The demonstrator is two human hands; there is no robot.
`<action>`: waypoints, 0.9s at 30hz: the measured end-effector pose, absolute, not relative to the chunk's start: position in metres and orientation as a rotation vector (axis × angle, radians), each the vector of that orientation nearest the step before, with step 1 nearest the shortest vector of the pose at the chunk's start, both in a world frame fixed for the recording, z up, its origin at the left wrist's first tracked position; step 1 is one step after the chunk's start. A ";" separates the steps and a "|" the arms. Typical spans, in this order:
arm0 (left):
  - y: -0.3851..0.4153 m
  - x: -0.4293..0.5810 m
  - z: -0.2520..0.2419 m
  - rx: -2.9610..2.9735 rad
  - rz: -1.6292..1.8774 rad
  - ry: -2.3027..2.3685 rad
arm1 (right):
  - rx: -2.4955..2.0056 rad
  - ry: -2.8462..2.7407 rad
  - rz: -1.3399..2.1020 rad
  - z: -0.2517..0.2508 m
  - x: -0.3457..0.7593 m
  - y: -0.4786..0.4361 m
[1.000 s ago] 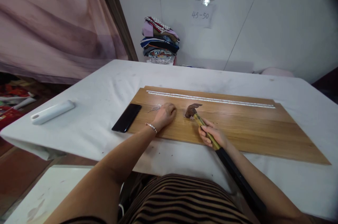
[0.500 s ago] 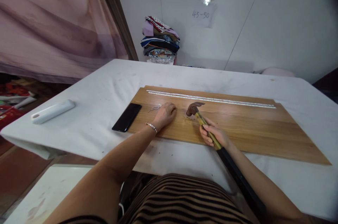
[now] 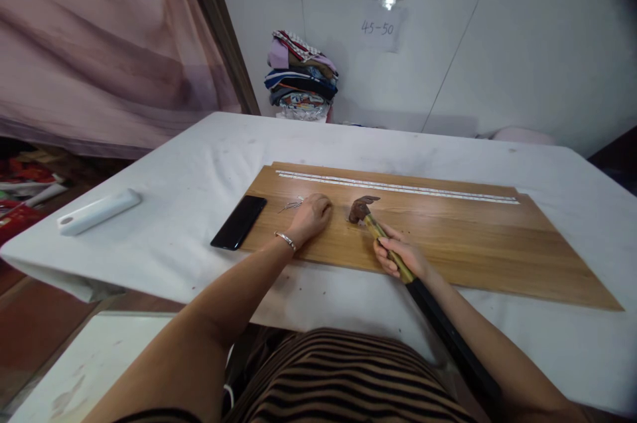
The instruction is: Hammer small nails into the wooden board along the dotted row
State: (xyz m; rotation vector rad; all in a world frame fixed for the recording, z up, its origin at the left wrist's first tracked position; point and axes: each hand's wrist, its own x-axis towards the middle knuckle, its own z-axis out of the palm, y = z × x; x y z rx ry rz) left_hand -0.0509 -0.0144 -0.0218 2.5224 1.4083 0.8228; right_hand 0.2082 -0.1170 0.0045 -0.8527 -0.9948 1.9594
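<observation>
Facing a pale panelled wall [image 3: 497, 44] with two paper notes [image 3: 384, 4] taped high, catching a glint of light on the upper one. Taking in a pile of folded fabrics [image 3: 301, 78] stacked against that wall, beyond a white-covered table [image 3: 199, 157]. Skirting a pinkish curtain [image 3: 99, 44] and a dark wooden post [image 3: 219, 31] at left, above reddish-brown floor [image 3: 30, 330] and a low white surface [image 3: 74, 370].

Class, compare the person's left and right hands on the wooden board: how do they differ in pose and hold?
The left hand rests as a loose fist, nothing visible in it; the right hand grips the hammer by its handle. The left wrist wears a bracelet; the right is bare. The left hand lies beside loose nails; the right hand sits nearer the front edge of the board. Both are curled over the board.
</observation>
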 end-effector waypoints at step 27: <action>-0.014 -0.051 -0.021 2.554 0.815 1.407 | -0.840 -1.002 1.973 0.005 0.208 -0.117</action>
